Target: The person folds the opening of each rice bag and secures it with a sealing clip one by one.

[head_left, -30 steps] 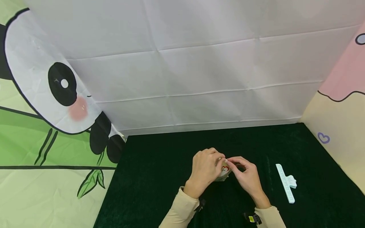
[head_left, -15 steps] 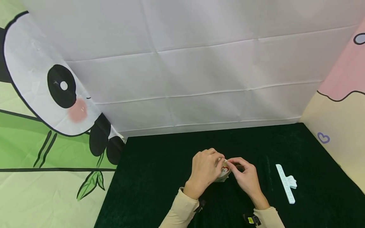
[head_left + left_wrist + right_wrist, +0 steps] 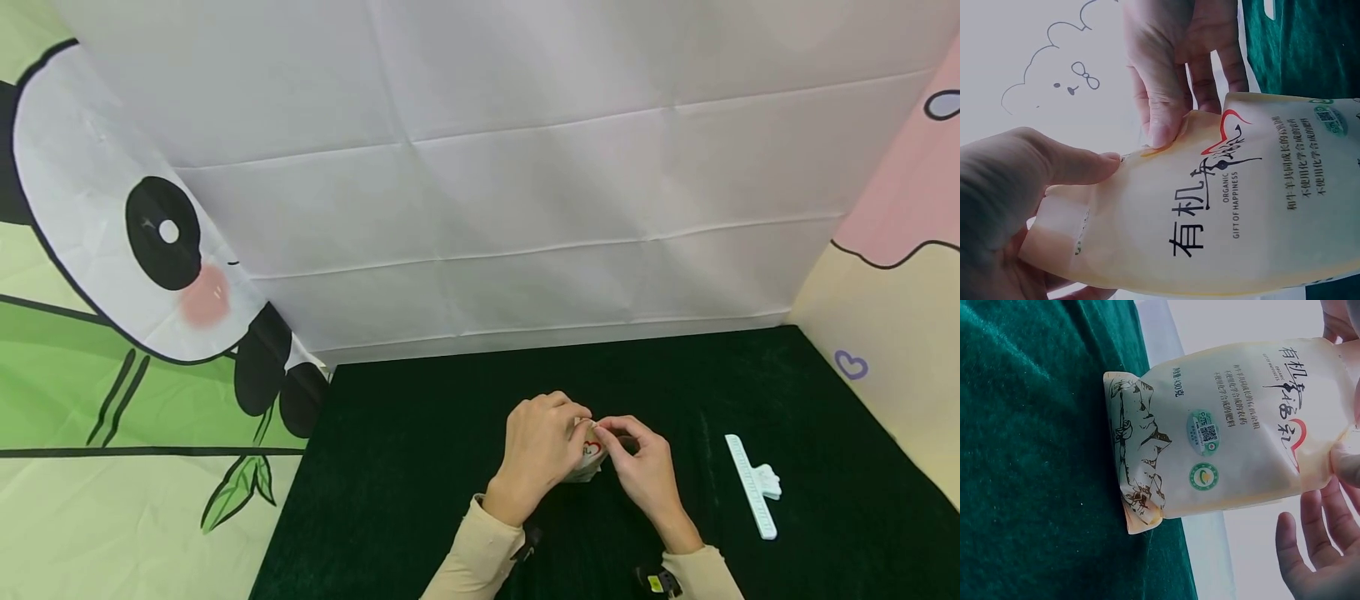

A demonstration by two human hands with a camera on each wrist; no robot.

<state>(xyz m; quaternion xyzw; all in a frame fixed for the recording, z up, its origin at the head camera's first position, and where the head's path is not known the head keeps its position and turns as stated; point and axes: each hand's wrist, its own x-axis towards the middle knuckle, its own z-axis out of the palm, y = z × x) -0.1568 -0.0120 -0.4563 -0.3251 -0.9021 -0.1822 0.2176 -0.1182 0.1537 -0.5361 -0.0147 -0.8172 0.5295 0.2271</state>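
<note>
A cream pouch (image 3: 587, 472) with printed lettering and a red heart stands on the dark green cloth between my hands. My left hand (image 3: 542, 443) pinches its top edge at the left corner, the thumb (image 3: 1085, 164) lying on the front face. Thumb and forefinger of my right hand (image 3: 645, 471) pinch the other side of the top edge, where the film folds in. Its remaining fingers (image 3: 1319, 528) spread loose beside the pouch. The pouch front (image 3: 1229, 444) faces the right wrist camera, with its base on the cloth.
To the right of my right hand lies a pale mint bag clip (image 3: 752, 487), a long bar with a scalloped tab. The green cloth (image 3: 420, 433) covers the table, with a white sheet (image 3: 525, 208) behind and printed cloth walls at both sides.
My right hand has shifted very slightly left and down at the pouch's top edge. My left hand keeps its hold. The head view has tilted a little.
</note>
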